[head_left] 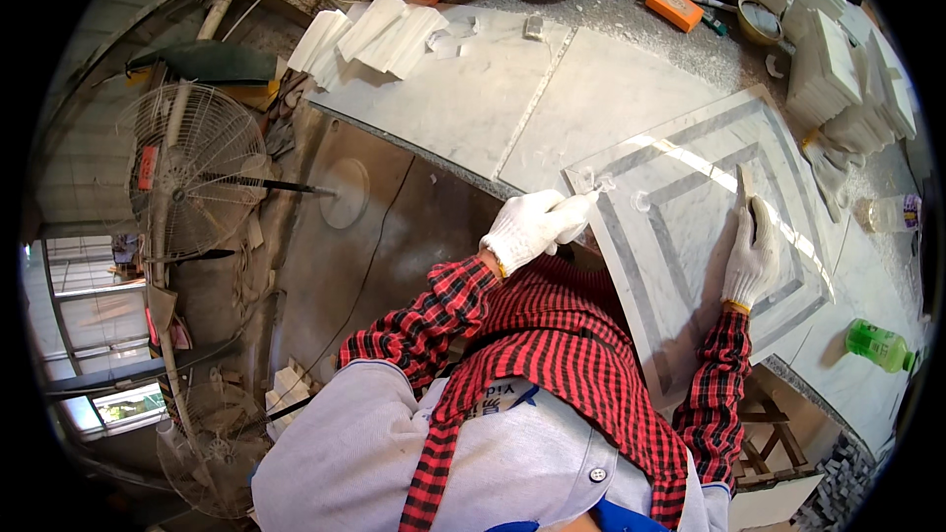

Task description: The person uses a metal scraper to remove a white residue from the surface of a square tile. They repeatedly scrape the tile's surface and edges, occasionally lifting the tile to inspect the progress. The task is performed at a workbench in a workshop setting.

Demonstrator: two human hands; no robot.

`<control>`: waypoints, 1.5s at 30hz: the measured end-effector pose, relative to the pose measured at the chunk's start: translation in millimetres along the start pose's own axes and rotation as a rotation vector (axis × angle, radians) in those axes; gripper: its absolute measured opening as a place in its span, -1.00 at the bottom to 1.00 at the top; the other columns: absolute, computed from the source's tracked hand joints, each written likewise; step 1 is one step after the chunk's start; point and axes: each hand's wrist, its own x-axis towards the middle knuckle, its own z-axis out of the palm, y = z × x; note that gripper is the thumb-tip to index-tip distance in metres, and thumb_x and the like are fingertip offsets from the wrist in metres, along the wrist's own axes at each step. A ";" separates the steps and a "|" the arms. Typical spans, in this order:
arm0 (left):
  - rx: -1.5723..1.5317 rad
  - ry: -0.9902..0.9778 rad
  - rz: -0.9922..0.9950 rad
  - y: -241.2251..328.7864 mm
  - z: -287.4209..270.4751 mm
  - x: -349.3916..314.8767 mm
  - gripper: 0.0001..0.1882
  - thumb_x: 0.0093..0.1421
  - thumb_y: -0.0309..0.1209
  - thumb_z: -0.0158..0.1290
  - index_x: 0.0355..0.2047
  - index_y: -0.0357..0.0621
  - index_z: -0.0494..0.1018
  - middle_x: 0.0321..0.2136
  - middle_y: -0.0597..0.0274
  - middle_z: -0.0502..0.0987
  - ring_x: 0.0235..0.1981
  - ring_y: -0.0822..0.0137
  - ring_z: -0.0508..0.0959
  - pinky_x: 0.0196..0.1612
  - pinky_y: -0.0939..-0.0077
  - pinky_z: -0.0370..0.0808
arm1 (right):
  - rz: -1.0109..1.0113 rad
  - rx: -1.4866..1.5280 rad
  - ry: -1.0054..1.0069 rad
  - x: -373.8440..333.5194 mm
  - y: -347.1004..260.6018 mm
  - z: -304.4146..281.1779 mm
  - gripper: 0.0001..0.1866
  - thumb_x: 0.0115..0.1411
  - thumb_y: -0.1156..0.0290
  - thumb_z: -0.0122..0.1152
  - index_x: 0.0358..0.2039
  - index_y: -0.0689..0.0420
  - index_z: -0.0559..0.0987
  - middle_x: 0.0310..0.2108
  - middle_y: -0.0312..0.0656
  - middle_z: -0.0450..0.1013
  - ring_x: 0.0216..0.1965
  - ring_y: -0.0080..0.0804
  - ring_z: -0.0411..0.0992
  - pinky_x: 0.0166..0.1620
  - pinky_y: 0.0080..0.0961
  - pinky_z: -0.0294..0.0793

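Note:
My left hand (537, 229), in a white knit glove, is closed at the near left edge of a square stone panel (680, 207). What its fingers hold is hidden; a small clear, glossy piece (594, 181) shows just beyond the fingertips at the panel's left corner. The panel is pale marble with nested grey square bands, and a bright strip of light crosses it. Also gloved, my right hand (753, 256) lies on the panel's right part with its fingers stretched out, the tips looking greyish. A small round clear spot (641, 201) shows on the panel near its left corner.
White slabs (379, 34) lie at the table's far left, and stacked white tiles (823, 69) stand far right. An orange box (674, 7), a bowl (759, 20) and a green bottle (879, 345) are on the worktop. A caged fan (187, 172) stands left.

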 end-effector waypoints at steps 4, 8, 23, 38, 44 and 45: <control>0.017 -0.018 -0.011 5.0 -1.5 1.7 -0.51 0.23 0.00 0.15 -0.26 -0.27 0.61 -0.48 0.27 0.60 -0.61 0.46 0.56 -0.44 0.58 0.52 | 0.010 0.011 -0.007 0.5 -2.2 -1.1 -0.69 0.36 0.20 0.21 0.04 0.03 0.65 -0.08 -0.12 0.62 -0.08 -0.16 0.59 -0.01 -0.34 0.51; 0.002 0.014 0.013 2.6 -0.7 1.9 -0.43 0.21 0.11 0.13 -0.45 -0.26 0.58 -0.57 0.19 0.61 -0.61 0.40 0.59 -0.43 0.50 0.54 | -0.006 0.004 -0.003 1.1 -0.5 0.2 -0.69 0.36 0.20 0.20 0.04 0.03 0.65 -0.08 -0.13 0.63 -0.08 -0.17 0.59 -0.01 -0.34 0.51; 0.010 -0.010 0.021 -0.6 -2.9 4.3 -0.52 0.26 0.00 0.11 -0.26 -0.26 0.59 -0.47 0.18 0.62 -0.59 0.41 0.61 -0.44 0.54 0.54 | -0.008 0.014 0.007 1.3 -2.4 0.2 -0.70 0.35 0.22 0.22 0.01 0.06 0.66 -0.11 -0.12 0.63 -0.10 -0.16 0.59 -0.02 -0.34 0.51; -0.011 -0.124 0.074 12.9 29.9 3.5 -0.55 0.20 -0.04 0.16 -0.25 -0.26 0.60 -0.50 0.21 0.63 -0.55 0.42 0.61 -0.39 0.49 0.54 | -0.021 -0.007 0.014 1.6 -1.6 -0.7 -0.69 0.36 0.19 0.21 0.03 0.00 0.65 -0.11 -0.15 0.62 -0.12 -0.18 0.58 -0.04 -0.36 0.52; 0.016 -0.118 0.065 13.8 33.3 8.0 -0.52 0.20 0.01 0.16 -0.32 -0.25 0.60 -0.54 0.21 0.62 -0.59 0.41 0.60 -0.40 0.49 0.54 | 0.013 0.013 0.011 1.3 -1.1 0.6 -0.69 0.35 0.18 0.21 0.02 0.01 0.66 -0.10 -0.15 0.62 -0.11 -0.18 0.59 -0.03 -0.36 0.53; 0.025 -0.114 0.063 13.8 32.7 8.0 -0.52 0.20 0.01 0.16 -0.33 -0.25 0.60 -0.54 0.21 0.62 -0.59 0.41 0.60 -0.40 0.49 0.54 | 0.015 0.016 0.008 1.6 -1.9 0.5 -0.69 0.35 0.18 0.21 0.02 0.01 0.66 -0.10 -0.15 0.62 -0.10 -0.18 0.59 -0.03 -0.36 0.53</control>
